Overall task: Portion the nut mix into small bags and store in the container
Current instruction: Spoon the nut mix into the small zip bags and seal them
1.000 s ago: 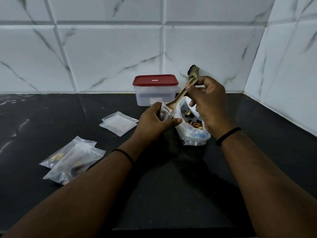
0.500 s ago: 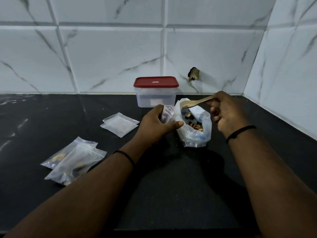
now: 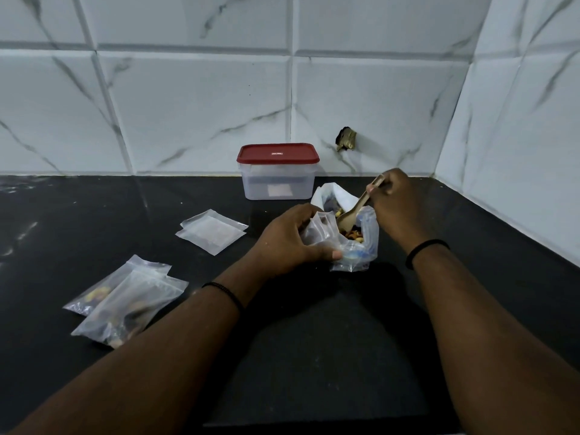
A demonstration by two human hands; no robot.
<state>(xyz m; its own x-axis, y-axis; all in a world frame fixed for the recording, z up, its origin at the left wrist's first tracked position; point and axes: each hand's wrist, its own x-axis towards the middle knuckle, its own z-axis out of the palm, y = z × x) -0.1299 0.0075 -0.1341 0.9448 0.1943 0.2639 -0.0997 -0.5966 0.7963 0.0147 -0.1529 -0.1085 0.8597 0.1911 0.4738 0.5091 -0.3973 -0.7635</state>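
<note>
1. Right hand [image 3: 397,204], at 1 o'clock from the frame's centre, grasps the handle of the wooden spoon [image 3: 356,211]; half a second ago the spoon was held level above the bag, and a second ago it was tipped steeply toward the small bag; its bowl is now down among the nuts, so a fresh scoop appears to be under way.
2. Left hand [image 3: 290,241], at 12 o'clock, holds the small bag [image 3: 320,229] with fingers curled round its mouth, as in both earlier frames; the bag stands touching the stock bag, mouth upward; its fill cannot be judged.
3. Nut mix [image 3: 354,235] lies inside the large clear bag [image 3: 361,246], which rests on the black counter [image 3: 314,340] just in front of the container.
4. Container [image 3: 277,178], at 12 o'clock against the tiled wall, carries its red lid [image 3: 277,153] closed; nothing is stored yet, by this view.
5. Two filled bags [image 3: 125,301] overlap at 9 o'clock; empty bags [image 3: 212,230] lie at 10 o'clock, well apart from the hands; portioning seems part done.
</note>
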